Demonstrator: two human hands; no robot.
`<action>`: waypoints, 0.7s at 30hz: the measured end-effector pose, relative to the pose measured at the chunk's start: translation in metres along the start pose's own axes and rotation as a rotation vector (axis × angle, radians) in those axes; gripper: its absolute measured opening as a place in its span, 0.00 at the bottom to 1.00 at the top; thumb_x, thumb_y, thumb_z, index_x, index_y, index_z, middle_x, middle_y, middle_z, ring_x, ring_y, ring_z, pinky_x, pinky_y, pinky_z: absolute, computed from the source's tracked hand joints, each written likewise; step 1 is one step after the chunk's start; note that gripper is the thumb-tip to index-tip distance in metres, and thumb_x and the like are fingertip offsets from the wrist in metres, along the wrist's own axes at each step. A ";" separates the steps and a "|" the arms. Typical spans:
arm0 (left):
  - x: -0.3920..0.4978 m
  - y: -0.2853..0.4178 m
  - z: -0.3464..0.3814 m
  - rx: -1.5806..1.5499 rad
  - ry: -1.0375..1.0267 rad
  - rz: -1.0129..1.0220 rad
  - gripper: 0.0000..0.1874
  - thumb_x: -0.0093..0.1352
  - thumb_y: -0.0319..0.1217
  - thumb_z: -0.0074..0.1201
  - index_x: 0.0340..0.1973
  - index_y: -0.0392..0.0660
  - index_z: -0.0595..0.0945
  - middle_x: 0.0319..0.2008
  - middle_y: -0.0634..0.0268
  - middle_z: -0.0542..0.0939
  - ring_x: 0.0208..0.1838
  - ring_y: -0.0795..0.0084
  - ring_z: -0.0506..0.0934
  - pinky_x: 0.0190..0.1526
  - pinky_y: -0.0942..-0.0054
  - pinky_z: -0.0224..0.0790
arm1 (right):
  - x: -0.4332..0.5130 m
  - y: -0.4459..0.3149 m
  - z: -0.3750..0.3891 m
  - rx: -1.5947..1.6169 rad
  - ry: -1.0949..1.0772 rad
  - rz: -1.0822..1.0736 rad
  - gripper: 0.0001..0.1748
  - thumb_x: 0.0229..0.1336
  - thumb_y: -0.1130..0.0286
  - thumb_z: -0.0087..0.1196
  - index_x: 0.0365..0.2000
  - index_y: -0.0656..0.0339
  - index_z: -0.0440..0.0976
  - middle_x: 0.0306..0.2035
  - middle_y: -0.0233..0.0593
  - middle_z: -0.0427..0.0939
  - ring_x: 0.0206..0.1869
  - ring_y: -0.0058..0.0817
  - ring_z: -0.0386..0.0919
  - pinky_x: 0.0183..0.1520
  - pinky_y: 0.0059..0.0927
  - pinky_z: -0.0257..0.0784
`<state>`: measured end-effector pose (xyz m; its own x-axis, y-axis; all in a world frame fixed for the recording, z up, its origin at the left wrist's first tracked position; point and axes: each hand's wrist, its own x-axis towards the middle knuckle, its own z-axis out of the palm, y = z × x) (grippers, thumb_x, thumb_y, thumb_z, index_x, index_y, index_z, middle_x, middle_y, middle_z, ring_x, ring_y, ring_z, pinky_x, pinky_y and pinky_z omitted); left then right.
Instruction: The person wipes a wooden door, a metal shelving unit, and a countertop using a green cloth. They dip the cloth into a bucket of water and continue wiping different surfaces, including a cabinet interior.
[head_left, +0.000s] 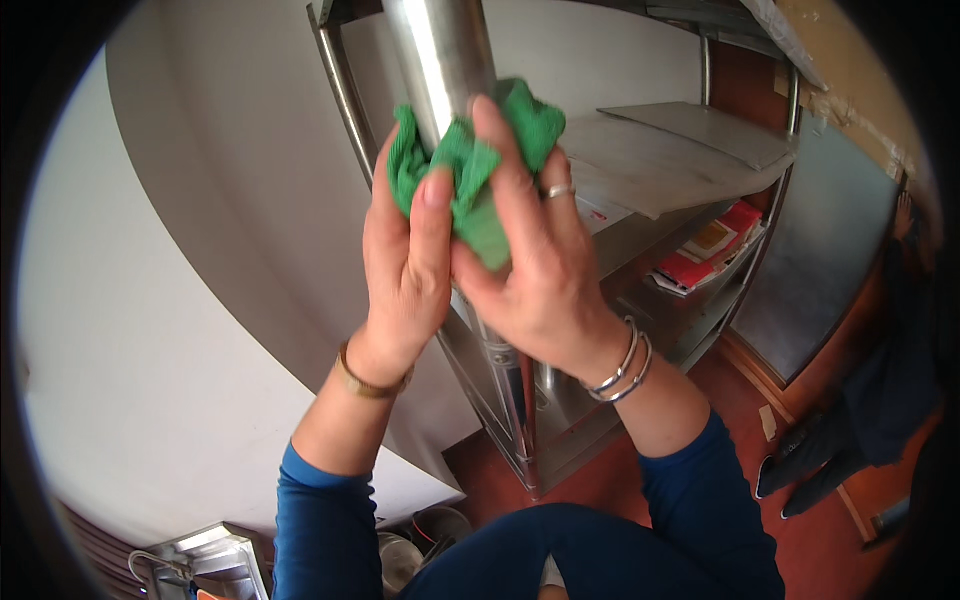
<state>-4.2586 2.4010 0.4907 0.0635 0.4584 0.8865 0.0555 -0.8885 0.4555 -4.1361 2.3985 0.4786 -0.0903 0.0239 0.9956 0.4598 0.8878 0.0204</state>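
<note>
A shiny stainless steel cylinder (442, 56) comes down from the top edge, its upper end out of view. Crumpled around its lower part is a green cloth (469, 169), which hides the cylinder's lower end. My left hand (405, 247) cups the cloth from the left, thumb pressed on its front. From the right, my right hand (536, 259) grips the same cloth, slightly blurred, with its index finger up along the cylinder. Whether the cylinder is fixed or held up by my hands, I cannot tell.
Behind my hands stands a metal shelf rack (517, 420), with flat sheets (697, 135) on an upper shelf and red printed papers (709, 247) below. A person in dark clothing (870, 397) stands at right. A sink (217, 562) and pots (401, 559) are low at left.
</note>
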 end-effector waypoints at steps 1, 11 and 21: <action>-0.006 -0.003 -0.001 0.015 -0.026 0.018 0.25 0.78 0.35 0.41 0.67 0.35 0.61 0.52 0.61 0.76 0.54 0.73 0.72 0.58 0.74 0.63 | -0.006 -0.002 0.000 -0.016 -0.028 0.054 0.40 0.45 0.79 0.62 0.60 0.75 0.61 0.65 0.56 0.62 0.60 0.58 0.65 0.57 0.44 0.70; -0.130 -0.038 -0.001 0.608 -0.021 0.075 0.25 0.76 0.38 0.40 0.62 0.32 0.66 0.67 0.38 0.61 0.71 0.41 0.60 0.68 0.52 0.52 | -0.125 -0.021 0.005 -0.116 -0.199 0.089 0.27 0.64 0.68 0.49 0.60 0.73 0.66 0.62 0.70 0.53 0.63 0.73 0.58 0.60 0.63 0.63; -0.276 -0.071 0.018 0.071 -0.196 -0.684 0.42 0.74 0.39 0.47 0.71 0.30 0.42 0.70 0.40 0.57 0.71 0.50 0.60 0.70 0.64 0.49 | -0.282 -0.028 -0.013 0.183 -0.371 0.325 0.41 0.53 0.78 0.57 0.67 0.61 0.54 0.59 0.64 0.63 0.65 0.62 0.60 0.65 0.55 0.59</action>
<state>-4.2623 2.3376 0.2122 0.1686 0.9137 0.3698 0.2107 -0.4000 0.8920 -4.1122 2.3609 0.1986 -0.2908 0.4427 0.8482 0.3574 0.8726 -0.3329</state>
